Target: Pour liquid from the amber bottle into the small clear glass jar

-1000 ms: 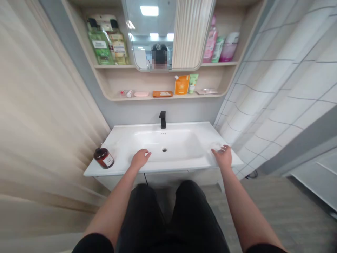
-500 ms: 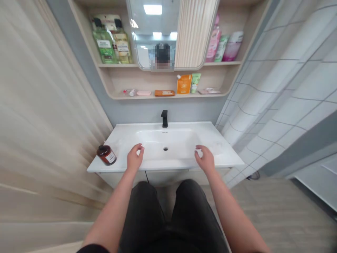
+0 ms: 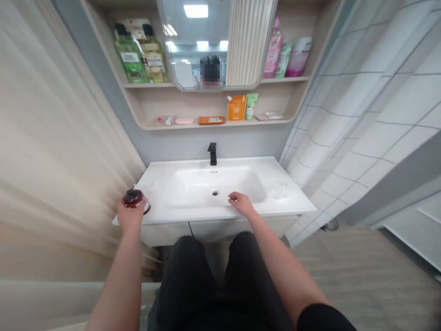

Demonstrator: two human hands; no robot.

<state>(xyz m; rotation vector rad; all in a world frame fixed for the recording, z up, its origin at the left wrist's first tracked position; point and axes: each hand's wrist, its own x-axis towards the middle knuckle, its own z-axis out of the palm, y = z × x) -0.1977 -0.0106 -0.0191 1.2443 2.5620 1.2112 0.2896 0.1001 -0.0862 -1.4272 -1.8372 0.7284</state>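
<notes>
At the left end of the white counter, my left hand (image 3: 131,215) is wrapped round a brown bottle (image 3: 136,196) with a black cap. My fingers cover most of the bottle's label, and the bottle appears to rest on the counter. Over the front right part of the white sink basin (image 3: 193,195), my right hand (image 3: 242,203) hovers with loosely bent fingers and nothing visible in them. The drain (image 3: 215,193) lies just left of that hand.
A black faucet (image 3: 212,154) stands behind the basin. Above it, a shelf (image 3: 151,125) carries an orange pouch (image 3: 236,108), a green tube (image 3: 251,106) and several small items. A clear object (image 3: 281,189) sits on the counter's right side. Curtains (image 3: 79,151) hang close on the left.
My left hand has moved left from the basin's edge and taken hold of the brown bottle. My right hand has moved left over the basin. The view has shifted slightly.
</notes>
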